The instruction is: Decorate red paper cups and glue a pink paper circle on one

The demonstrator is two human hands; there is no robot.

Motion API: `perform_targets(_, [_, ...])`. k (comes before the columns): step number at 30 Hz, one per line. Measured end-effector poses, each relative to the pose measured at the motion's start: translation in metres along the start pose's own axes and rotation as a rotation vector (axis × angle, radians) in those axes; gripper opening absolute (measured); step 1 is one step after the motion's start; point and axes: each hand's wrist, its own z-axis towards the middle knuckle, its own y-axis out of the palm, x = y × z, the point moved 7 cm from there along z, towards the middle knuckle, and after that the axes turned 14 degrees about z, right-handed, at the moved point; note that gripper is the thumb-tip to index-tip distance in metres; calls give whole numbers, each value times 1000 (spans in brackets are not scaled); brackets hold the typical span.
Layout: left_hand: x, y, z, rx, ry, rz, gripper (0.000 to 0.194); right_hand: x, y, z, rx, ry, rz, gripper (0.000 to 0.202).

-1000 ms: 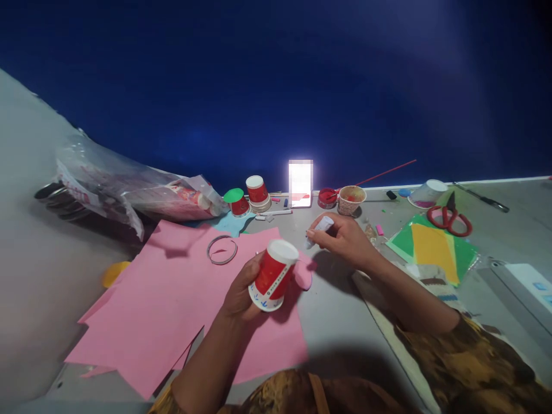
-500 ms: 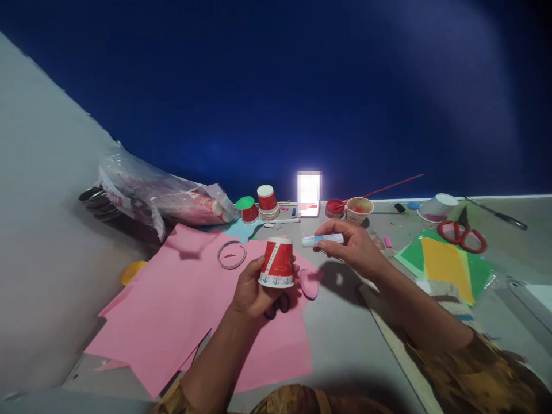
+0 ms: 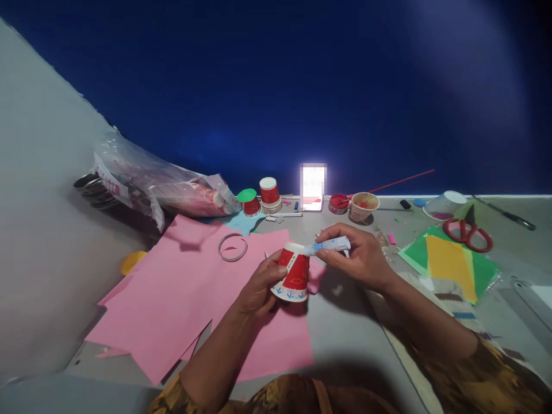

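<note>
My left hand (image 3: 261, 283) is wrapped round a red and white paper cup (image 3: 296, 275), held upside down and tilted, with small blue arrow marks along its wide lower rim. Between the thumb and fingers of my right hand (image 3: 360, 253) is a white glue tube (image 3: 331, 246) with blue print. The tube's tip meets the upper edge of the cup, at or very near its surface. Under the cup lie pink paper sheets (image 3: 181, 293), and a pink cut-out (image 3: 317, 276) shows partly behind the cup.
A tape ring (image 3: 233, 247) lies on the pink paper. Along the wall stand red cups (image 3: 269, 192), a glowing phone screen (image 3: 313, 187), a red paint jar (image 3: 338, 203) and a paint-stained cup (image 3: 363, 207). Red-handled scissors (image 3: 468, 233) rest by green and yellow sheets (image 3: 451, 261). Bagged cups (image 3: 172, 184) lie left.
My left hand has tilted the cup and shifted it right. My right hand has brought the glue tube down to the cup's upper edge, closing the gap between them.
</note>
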Motion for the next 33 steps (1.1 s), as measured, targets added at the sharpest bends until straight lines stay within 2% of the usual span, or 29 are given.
perform_targets(3, [1, 2, 0, 10, 5, 10, 48, 0, 0, -1, -7, 7, -16, 9])
perform_targets(8, [4, 10, -4, -43, 18, -47, 49, 1, -7, -1, 13, 44, -41, 9])
perform_targets(11, [6, 8, -6, -21, 26, 19, 47, -2, -7, -1, 2, 36, -46, 8])
perform_targets(15, [4, 3, -6, 25, -11, 162, 48, -9, 1, -2, -64, -53, -62, 4])
perform_targets(22, [0, 8, -8, -66, -103, 349, 50, -13, 10, -7, -156, -181, -99, 5])
perform_targets(29, [8, 15, -12, -49, -34, 650, 43, -5, 12, -5, -192, -102, -121, 6])
perform_targets(33, [8, 21, -17, -63, -14, 765, 50, 6, 8, -1, -181, -6, -53, 9])
